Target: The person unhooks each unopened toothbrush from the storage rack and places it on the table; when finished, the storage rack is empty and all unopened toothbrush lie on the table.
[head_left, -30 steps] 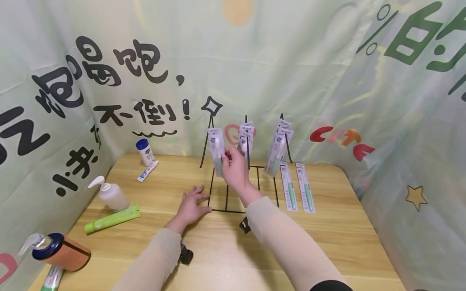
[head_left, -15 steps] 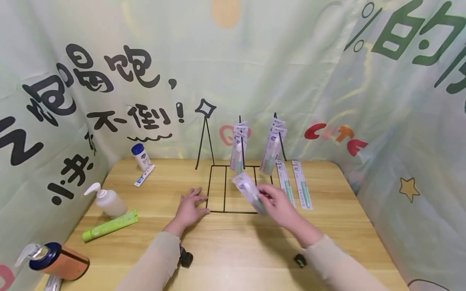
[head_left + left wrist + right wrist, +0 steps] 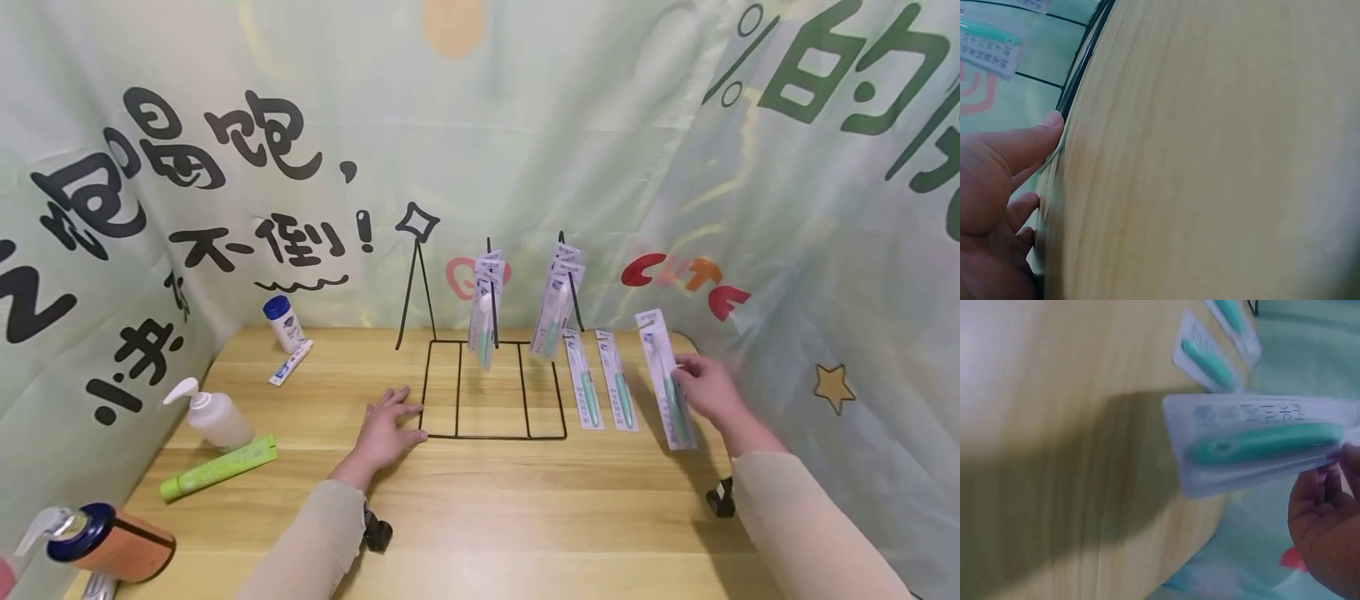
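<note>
My right hand (image 3: 708, 387) pinches the edge of a packaged toothbrush (image 3: 664, 379) with a green handle, held over the right side of the table. In the right wrist view that toothbrush pack (image 3: 1254, 440) casts a shadow on the wood. My left hand (image 3: 385, 429) rests on the table with fingers spread, thumb and fingertips at the front left corner of a black wire rack (image 3: 457, 392). The left wrist view shows the thumb of the left hand (image 3: 997, 187) against the wire. Toothbrush packs hang on the middle hook (image 3: 486, 312) and the right hook (image 3: 557, 308); the left hook (image 3: 417, 275) bears none.
Two toothbrush packs (image 3: 583, 383) lie side by side right of the rack. At the left stand a white bottle with blue cap (image 3: 283, 325), a pump bottle (image 3: 217, 417) and an orange pump bottle (image 3: 120, 542). A green tube (image 3: 217, 471) and small toothpaste box (image 3: 291, 362) lie there.
My right hand has taken the toothbrush pack off the left hook and carried it right, past the two packs on the table. The left hand has stayed at the rack's corner.
</note>
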